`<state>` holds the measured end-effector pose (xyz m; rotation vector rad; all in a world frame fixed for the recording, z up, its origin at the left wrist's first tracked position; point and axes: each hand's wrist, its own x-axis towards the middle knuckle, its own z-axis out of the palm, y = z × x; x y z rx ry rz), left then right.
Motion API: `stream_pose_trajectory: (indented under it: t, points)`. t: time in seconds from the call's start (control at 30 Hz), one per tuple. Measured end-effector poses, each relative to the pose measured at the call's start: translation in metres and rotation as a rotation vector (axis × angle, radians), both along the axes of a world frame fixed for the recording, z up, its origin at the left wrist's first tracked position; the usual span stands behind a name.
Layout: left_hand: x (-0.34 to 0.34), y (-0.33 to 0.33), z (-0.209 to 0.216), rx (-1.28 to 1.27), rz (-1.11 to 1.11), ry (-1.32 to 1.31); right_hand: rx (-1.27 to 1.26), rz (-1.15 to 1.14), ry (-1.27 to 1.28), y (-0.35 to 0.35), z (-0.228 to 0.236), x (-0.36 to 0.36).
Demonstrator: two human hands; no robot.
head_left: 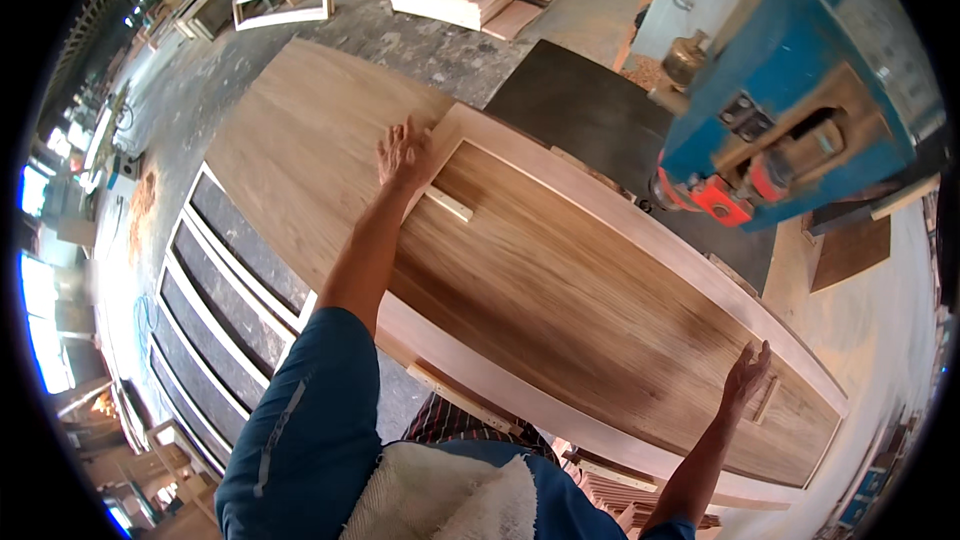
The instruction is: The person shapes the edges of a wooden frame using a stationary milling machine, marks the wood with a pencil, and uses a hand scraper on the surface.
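A pale wooden frame (590, 183) lies over a long brown wood-grain panel (570, 290) in front of me. My left hand (405, 153) is at the frame's left end, fingers spread, where the panel (300, 120) runs on beyond it. Close to that hand is a short pale wood strip (449, 204) with small dark dots. Toward the far right end, my right hand (746, 378) reaches over the panel with its fingers stretched out. Another small wood strip (766, 400) lies next to it. Neither hand holds anything that I can see.
A blue machine (790, 80) with red parts stands at the right, beside a dark tabletop (590, 100). Slim pale frames (240, 280) are at my left. Stacked wooden frames (455, 2) lie on the floor ahead, near an upright rectangular frame (283, 2).
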<state>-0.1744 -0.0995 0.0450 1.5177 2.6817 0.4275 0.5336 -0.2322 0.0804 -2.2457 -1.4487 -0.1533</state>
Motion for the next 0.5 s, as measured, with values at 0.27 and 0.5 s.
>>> stream_pose_trajectory:
  t: [0.27,0.5]
  points:
    - [-0.016,-0.020,0.006,0.024,-0.074,-0.053,-0.071,0.074,0.035,0.017,-0.029,-0.016]
    - [0.005,-0.067,0.027,0.013,-0.028,-0.177,-0.178,0.039,-0.151,0.014,-0.027,0.057]
